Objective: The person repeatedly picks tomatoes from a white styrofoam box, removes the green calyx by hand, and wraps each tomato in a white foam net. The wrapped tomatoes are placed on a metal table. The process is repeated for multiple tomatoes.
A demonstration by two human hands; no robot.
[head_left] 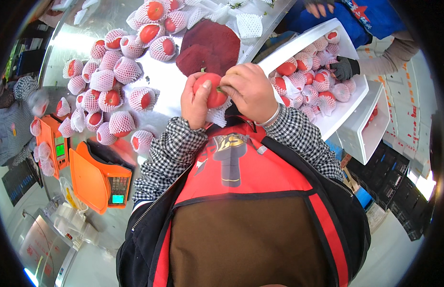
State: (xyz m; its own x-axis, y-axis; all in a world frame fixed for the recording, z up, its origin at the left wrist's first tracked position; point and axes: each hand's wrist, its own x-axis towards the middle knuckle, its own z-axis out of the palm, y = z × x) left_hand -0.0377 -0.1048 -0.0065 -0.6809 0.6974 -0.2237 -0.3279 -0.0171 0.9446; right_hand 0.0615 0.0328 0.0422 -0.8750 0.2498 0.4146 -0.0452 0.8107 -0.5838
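Observation:
My left hand (pixel 195 103) is closed round a bare red tomato (pixel 212 95), thumb lying across its front, above my apron. The fingers of my right hand (pixel 250 95) pinch at the small green stem (pixel 220 89) on that fruit's right side. A white foam net (pixel 216 116) hangs just beneath the tomato. A dark red cloth (pixel 207 45) lies on the steel table beyond my hands. Many net-wrapped tomatoes (pixel 121 71) are spread over the table to the left.
At right, a co-worker's gloved hand (pixel 345 68) reaches into a white foam box (pixel 344 112) of wrapped tomatoes, with another box (pixel 367 141) beside it. Two orange scales (pixel 90 179) stand at lower left, near another person (pixel 14 115). Black crates (pixel 394 186) stand at right.

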